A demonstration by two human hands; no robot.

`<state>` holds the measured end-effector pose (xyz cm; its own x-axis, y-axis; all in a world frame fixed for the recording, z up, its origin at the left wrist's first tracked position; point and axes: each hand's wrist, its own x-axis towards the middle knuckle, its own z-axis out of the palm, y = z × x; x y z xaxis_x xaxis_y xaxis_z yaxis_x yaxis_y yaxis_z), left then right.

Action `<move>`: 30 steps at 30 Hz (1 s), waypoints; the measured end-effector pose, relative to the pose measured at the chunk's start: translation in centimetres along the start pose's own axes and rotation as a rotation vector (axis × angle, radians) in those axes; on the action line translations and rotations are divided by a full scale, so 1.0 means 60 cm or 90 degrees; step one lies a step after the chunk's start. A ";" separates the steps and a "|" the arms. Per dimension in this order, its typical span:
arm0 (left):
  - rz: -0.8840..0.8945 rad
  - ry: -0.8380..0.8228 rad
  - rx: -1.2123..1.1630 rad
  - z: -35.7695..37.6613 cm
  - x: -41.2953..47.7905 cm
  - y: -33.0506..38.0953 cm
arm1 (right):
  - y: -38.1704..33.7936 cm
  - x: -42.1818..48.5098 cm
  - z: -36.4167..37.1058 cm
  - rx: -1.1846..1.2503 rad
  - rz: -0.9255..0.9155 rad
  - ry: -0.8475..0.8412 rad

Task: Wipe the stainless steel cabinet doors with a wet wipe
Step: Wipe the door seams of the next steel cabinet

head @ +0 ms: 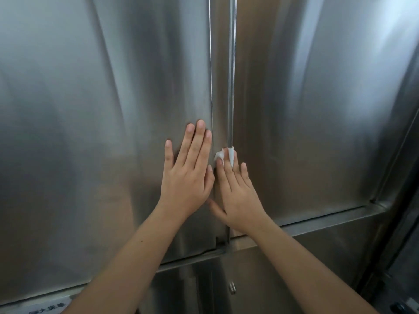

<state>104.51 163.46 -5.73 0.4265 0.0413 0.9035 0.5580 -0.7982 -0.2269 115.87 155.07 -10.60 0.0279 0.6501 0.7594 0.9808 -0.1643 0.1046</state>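
— Where is the wipe now? I see only a small piece of it.

— The small crumpled white wet wipe (220, 155) is under the fingertips of the right hand (238, 196). It sits directly at the bright vertical edge strip (231, 75) where the two doors meet. The fingers are straight and press it to the metal; they do not curl round it.

— And the other hand?

— The left hand (188, 175) lies flat, fingers stretched and holding nothing, on the brushed stainless steel left door (102, 109), just left of the strip. I think it steadies that door.

— How to do this step well, in your opinion?

— I would follow the strip in one long line with even pressure, because dirt likes such a narrow groove. The wipe is bunched, so very little of it touches the metal. To spread it wider under the fingers should help. The wide stainless steel right door (306, 109), right of the strip, probably needs strokes along the grain, otherwise streaks may show.

— Any risk?

— The wipe can slip out from under straight fingers at the edge.
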 end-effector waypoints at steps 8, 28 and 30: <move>-0.013 0.055 0.018 -0.035 0.107 -0.027 | 0.012 0.107 -0.064 -0.018 0.000 0.112; -0.003 0.104 0.057 -0.118 0.338 -0.097 | 0.049 0.356 -0.243 -0.037 -0.036 0.198; -0.004 0.103 0.071 -0.125 0.358 -0.102 | 0.053 0.376 -0.260 -0.059 -0.043 0.193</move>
<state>104.89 164.72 17.77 0.3081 -0.0583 0.9496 0.6400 -0.7259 -0.2522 116.61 157.62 16.89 -0.1096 0.4139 0.9037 0.9563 -0.2041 0.2095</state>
